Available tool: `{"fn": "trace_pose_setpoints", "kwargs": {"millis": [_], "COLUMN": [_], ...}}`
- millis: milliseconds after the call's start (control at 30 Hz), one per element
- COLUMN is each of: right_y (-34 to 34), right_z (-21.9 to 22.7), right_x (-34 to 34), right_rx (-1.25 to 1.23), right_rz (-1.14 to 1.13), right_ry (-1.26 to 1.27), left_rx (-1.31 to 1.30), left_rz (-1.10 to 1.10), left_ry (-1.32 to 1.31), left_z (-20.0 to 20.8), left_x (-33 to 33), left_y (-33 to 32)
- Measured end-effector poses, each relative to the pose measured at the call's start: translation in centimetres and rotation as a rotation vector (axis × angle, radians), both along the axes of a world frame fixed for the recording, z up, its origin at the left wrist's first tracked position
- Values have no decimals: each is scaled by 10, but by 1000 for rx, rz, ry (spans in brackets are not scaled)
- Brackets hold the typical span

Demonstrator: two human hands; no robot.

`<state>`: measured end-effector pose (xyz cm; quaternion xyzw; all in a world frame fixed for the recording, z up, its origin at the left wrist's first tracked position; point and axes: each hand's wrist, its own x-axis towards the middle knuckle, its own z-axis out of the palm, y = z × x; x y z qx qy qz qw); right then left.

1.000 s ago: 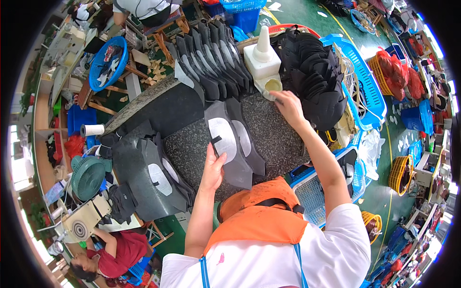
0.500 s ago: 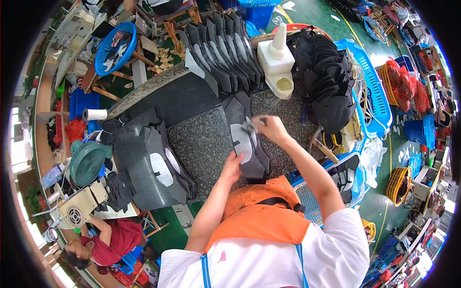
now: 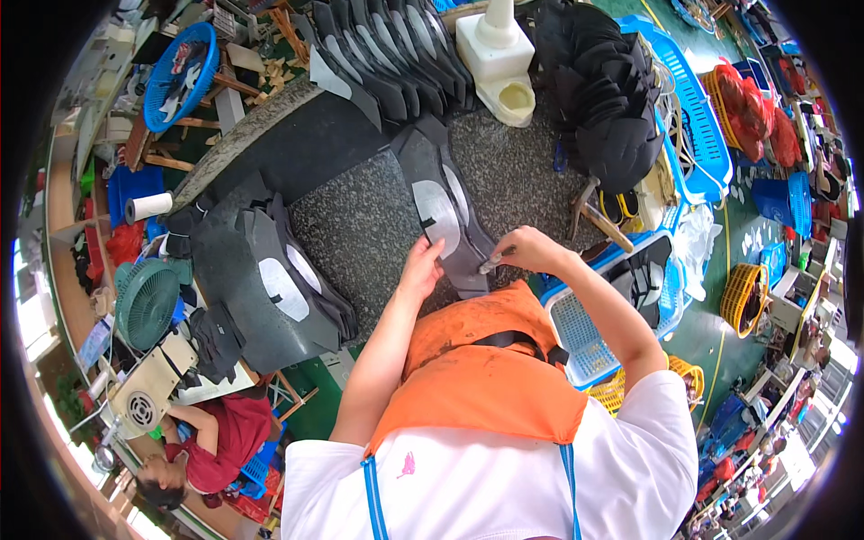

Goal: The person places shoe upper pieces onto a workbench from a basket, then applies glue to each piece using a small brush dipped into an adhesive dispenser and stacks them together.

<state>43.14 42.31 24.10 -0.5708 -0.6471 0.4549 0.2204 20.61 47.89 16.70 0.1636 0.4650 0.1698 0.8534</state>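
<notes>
Now, speckled dark-grey stone tabletop [image 3: 346, 220] spans mid-frame. At centre lies long curved dark-grey sheet panel with white oval patch [image 3: 436, 216], overlapping similar dark-grey panel [image 3: 456, 193] on its right. Step seems best done with upper panel pinned flat and steady, strokes light and even along edge. Left hand [image 3: 421, 268], near centre, closes on panel's left edge, thumb on top, other fingers partly hidden. Right hand [image 3: 531, 250], right of centre, pinches slim brush-like tool [image 3: 490, 265], tip at panels' lower right edge; contact too small to tell.

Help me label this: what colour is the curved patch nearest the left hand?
The patch is pale grey with a black mark; best view: head.
</notes>
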Motion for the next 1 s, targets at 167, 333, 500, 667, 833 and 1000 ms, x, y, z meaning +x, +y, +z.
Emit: {"fn": "trace_pose_setpoints", "kwargs": {"millis": [167,333,500,667,833,1000], "right_y": [-3,56,141,141,147,159], "right_z": [12,4,-3,24,34,22], "right_x": [0,-22,-41,0,65,84], "right_rx": [-27,236,397,361,413,395], "right_rz": [19,-71,-238,-532,-693,-614], "right_ry": [-32,-100,-287,-408,-589,-486], "left_rx": [-29,-25,-13,153,581,750], "left_rz": [-2,-48,-132,-2,10,371], "left_ry": [2,-276,-83,-154,23,-35], "left_z": [5,4,19,98,171,131], "left_x": [-4,-11,-10,-11,-47,-38], "left_y": [3,7,9,23,75,208]}}
